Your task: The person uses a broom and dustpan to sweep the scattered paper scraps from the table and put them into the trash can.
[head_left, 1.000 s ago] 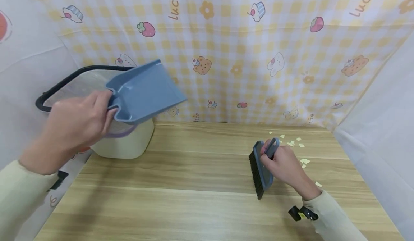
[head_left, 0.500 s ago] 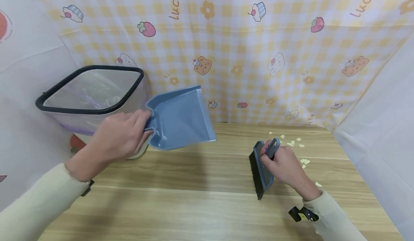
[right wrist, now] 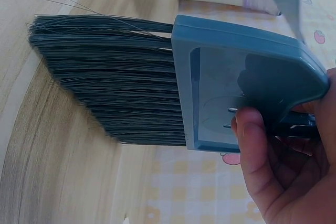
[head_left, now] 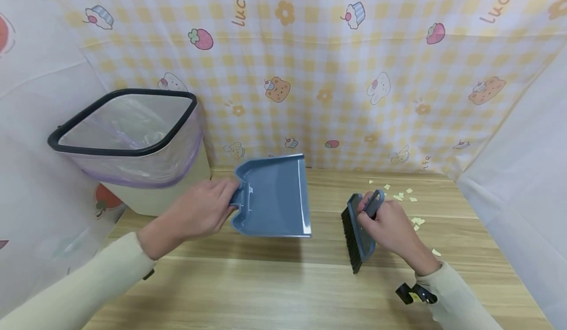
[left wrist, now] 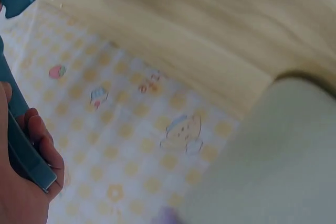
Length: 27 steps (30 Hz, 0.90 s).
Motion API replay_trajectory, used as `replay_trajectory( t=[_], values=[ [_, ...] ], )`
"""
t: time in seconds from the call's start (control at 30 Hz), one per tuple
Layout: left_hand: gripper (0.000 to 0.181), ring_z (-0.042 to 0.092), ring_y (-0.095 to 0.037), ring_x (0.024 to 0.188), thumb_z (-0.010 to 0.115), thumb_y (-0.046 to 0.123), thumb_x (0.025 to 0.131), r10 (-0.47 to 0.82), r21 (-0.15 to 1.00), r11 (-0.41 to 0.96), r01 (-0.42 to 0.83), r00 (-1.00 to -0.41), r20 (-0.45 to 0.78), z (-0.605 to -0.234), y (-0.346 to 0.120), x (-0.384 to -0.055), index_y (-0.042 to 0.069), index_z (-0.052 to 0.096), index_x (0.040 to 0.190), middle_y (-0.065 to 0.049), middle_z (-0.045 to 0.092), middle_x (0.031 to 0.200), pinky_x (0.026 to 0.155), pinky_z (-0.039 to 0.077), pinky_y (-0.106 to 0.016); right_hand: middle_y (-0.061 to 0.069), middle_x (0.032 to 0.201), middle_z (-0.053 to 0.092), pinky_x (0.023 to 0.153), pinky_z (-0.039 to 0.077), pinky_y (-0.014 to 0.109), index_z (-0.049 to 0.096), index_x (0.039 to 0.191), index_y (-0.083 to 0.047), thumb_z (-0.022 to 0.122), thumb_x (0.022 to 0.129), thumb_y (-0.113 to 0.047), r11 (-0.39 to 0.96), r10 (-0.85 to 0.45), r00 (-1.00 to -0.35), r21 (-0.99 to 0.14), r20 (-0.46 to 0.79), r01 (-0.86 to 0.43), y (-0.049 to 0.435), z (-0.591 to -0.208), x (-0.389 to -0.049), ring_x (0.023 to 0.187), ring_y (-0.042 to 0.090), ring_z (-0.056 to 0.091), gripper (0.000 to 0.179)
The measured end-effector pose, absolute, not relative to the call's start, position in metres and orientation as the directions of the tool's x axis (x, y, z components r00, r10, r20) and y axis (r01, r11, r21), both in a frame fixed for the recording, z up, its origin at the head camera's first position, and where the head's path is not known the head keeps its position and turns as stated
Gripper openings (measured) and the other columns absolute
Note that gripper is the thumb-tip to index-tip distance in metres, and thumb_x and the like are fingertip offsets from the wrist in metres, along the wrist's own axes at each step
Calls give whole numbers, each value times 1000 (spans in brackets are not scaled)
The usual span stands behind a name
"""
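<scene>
My left hand (head_left: pixel 205 207) grips the short handle of a blue dustpan (head_left: pixel 276 197), which is held over the middle of the table with its straight lip facing right. No scraps show on the pan. In the left wrist view, the fingers wrap around its handle (left wrist: pixel 31 156). To the right, my right hand (head_left: pixel 390 226) holds a blue hand brush (head_left: pixel 363 231) by its looped handle, dark bristles facing left. The right wrist view shows the thumb pressed on the brush's flat back and the bristles (right wrist: pixel 110 77) spread out. Several pale paper scraps (head_left: pixel 417 220) lie beyond and right of the right hand.
A pale trash bin (head_left: pixel 195 167) with a black rim and a clear liner stands at the left, behind the left arm. A yellow checked cloth (head_left: pixel 310 74) hangs along the table's back edge. White cloth (head_left: pixel 527 172) borders the right side of the wooden table (head_left: pixel 266 290).
My left hand has brought the dustpan from over the bin to the right and down, toward the table's middle, levelling it. The right hand and brush have stayed in place.
</scene>
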<state>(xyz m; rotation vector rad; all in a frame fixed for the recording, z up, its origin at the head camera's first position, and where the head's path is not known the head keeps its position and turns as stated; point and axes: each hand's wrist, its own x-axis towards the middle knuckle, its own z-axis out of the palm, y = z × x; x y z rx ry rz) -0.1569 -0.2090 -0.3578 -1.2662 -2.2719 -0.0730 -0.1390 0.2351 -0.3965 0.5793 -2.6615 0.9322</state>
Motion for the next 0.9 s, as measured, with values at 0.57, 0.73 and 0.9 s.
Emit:
replay_trajectory(
  t=[0.57, 0.73, 0.9],
  values=[
    [40, 71, -28, 85, 81, 17, 98, 790, -120, 570, 812, -502, 353, -422, -181, -156, -7, 60, 122, -14, 69, 102, 78, 62, -45, -9, 71, 63, 50, 46, 27, 70, 93, -12, 66, 95, 1, 708, -289, -888, -544, 358, -450, 235, -396, -138, 52, 3, 50, 14],
    [38, 73, -29, 92, 76, 20, 103, 784, -59, 593, 803, -558, 273, -432, -173, -158, -5, 61, 128, -14, 72, 107, 84, 62, -45, -9, 71, 63, 49, 47, 26, 70, 93, -12, 66, 95, 1, 712, -290, -889, -541, 354, -448, 235, -396, -139, 52, 3, 50, 14],
    [33, 71, -25, 90, 70, 23, 108, 785, -13, 601, 799, -587, 199, -439, -167, -161, -1, 61, 128, -9, 69, 103, 80, 60, -42, -9, 71, 63, 49, 46, 27, 70, 94, -12, 66, 96, 1, 714, -290, -891, -541, 349, -445, 235, -396, -139, 52, 3, 50, 14]
  ],
)
